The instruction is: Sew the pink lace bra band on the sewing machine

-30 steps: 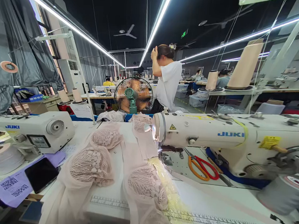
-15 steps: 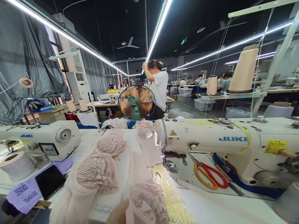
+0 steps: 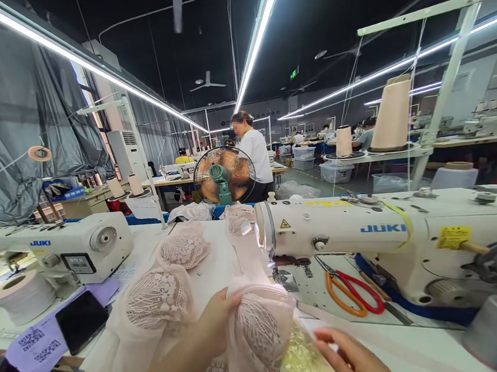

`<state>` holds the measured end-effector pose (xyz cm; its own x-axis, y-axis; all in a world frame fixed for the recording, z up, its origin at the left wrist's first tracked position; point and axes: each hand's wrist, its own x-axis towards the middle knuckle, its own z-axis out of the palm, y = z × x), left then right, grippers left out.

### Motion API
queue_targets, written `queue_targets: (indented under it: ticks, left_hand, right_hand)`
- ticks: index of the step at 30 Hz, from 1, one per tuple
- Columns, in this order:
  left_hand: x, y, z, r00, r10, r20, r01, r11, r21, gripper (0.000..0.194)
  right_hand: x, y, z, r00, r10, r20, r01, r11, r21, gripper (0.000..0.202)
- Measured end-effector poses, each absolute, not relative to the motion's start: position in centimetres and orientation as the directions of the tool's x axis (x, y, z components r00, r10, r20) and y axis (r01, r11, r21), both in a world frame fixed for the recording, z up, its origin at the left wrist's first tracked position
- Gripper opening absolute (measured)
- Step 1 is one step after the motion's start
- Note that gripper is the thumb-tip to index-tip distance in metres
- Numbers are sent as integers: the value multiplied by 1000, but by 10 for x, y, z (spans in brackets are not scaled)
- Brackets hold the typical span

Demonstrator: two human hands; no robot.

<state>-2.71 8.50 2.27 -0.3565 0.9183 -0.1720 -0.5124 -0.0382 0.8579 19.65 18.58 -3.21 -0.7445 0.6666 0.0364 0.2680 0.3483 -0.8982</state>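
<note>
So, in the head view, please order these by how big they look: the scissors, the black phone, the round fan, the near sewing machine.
1. Sewing machine, by far the largest.
2. Fan.
3. Scissors and phone: they look alike, so no ranking.
The fan stands farther off, so its true size is unsure.

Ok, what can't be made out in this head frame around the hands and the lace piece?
- Left hand: its grip on the lace cup is partly hidden by the fabric.
- Right hand: motion-blurred, wrist cut off by the bottom edge.
- Needle area of the sewing machine: glare hides detail.
- Phone: screen is dark.
</note>
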Motion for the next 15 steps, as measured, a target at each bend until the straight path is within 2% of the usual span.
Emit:
queue_targets:
  ticks: [1,5,9,13,15]
  left_hand:
    - [-23,88,21,-331,929,-166,-495,-21,868,27]
    - [-18,103,21,-295,940,-170,-445,22,895,29]
    - [-29,116,26,-210,950,-233,-368,144,919,33]
    - [-35,126,20,-101,969,-227,-273,193,943,40]
    - [-37,129,10,-82,976,-203,-235,179,955,48]
  right_hand:
    - [184,197,-29,-695,717,56,237,302,-923,44]
    - [143,217,-23,-734,679,18,116,152,-981,47]
    - [134,220,-28,-691,723,-1,27,24,-999,43]
    - [143,222,-32,-704,707,-69,27,-70,-997,39]
    - [144,222,-31,-709,702,-71,38,-63,-997,41]
